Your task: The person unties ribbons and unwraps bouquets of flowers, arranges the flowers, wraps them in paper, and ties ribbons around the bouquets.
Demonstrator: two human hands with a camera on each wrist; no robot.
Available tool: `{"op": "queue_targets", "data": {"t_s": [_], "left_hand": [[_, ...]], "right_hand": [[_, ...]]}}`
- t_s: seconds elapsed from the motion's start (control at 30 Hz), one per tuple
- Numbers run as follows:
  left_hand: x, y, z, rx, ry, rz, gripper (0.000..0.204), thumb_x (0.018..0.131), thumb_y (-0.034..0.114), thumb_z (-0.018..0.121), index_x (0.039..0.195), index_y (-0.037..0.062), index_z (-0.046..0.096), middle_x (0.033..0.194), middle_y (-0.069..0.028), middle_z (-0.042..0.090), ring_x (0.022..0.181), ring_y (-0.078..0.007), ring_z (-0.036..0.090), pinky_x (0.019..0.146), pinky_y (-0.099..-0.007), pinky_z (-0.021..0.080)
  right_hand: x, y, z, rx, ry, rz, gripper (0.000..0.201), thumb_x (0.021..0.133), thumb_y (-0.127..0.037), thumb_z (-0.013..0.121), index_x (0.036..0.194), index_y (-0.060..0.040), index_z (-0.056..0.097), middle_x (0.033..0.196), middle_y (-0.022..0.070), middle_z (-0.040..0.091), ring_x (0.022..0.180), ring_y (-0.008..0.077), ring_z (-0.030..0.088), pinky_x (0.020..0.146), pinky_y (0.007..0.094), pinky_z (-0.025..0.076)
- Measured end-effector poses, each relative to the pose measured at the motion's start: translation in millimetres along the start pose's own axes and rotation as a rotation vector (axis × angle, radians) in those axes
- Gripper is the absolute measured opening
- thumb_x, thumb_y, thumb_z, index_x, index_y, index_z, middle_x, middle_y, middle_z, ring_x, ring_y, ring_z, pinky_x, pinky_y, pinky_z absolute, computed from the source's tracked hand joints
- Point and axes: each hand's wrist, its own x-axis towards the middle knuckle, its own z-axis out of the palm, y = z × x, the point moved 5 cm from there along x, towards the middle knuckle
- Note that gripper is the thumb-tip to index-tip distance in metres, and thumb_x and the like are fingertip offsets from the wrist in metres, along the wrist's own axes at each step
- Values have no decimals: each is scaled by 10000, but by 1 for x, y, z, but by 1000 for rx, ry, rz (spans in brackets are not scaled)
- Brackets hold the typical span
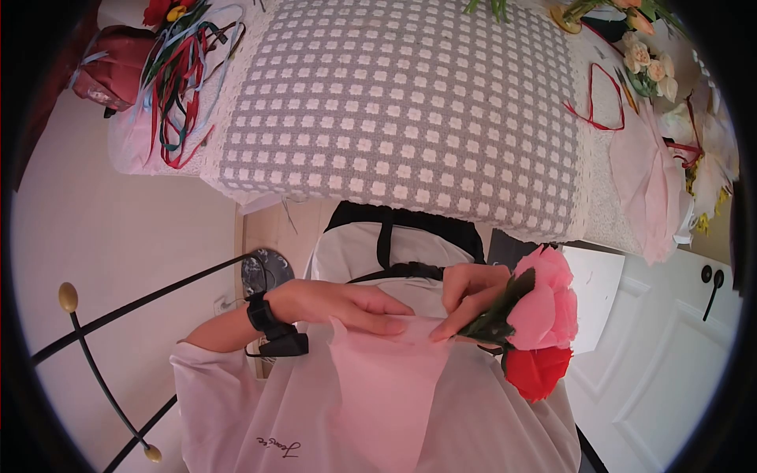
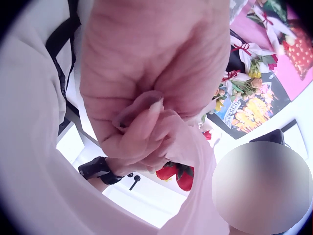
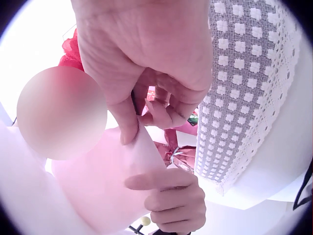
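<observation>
A person in a light shirt (image 1: 236,398) works a thin pink wrapping sheet (image 1: 390,394) with both hands at lower center of the head view. The left hand (image 1: 347,306), a black strapped device (image 1: 284,344) at its wrist, pinches the sheet's upper edge under the thumb, its fingers bent around gathered folds. The right hand (image 1: 473,293) pinches the same edge just to the right between thumb and fingertip, the sheet hanging below both hands against the shirt. A pink rose-like bloom (image 1: 544,303) with dark green leaves juts out right of the right hand, a red bloom (image 1: 540,374) just below it; how their stems are gripped cannot be told.

Dark script lettering (image 1: 278,447) crosses the shirt at lower left, too small to read with certainty. In the left wrist view, a dark printed board (image 2: 249,110) at right carries yellow artwork and blurred lettering, illegible here.

A gray-and-white checked cloth (image 1: 394,102) fills the upper center of the head view. Red, green and blue ribbons (image 1: 177,102) tangle at upper left; pale peach flowers (image 1: 654,69) stand at upper right, above another pink sheet (image 1: 646,189).
</observation>
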Motion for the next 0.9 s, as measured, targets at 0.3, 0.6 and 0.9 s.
{"op": "queue_targets", "data": {"t_s": [0.3,0.6,0.9], "left_hand": [[-7,-18,-25,124,-100,-33,440,1039,169,669,1363,-120,595,1184,-56,717,1029,-62,642,889,-250,528],[1,12,-6,135,-178,98,427,1079,244,621,1367,-71,600,1150,15,687,987,-40,609,866,-224,509],[0,25,2,324,-61,100,263,1089,177,596,1267,-15,618,1038,11,678,913,-23,588,766,-221,497]], "right_hand": [[-1,2,4,49,7,12,196,838,-10,839,1015,-95,843,982,25,557,784,162,582,630,270,444],[12,-12,7,39,-61,-42,170,861,-21,813,1023,-64,838,984,34,555,780,154,595,622,266,449],[12,-3,-7,-4,-201,-36,190,850,-21,837,1026,-90,839,1016,33,577,840,155,597,694,264,468]]}}
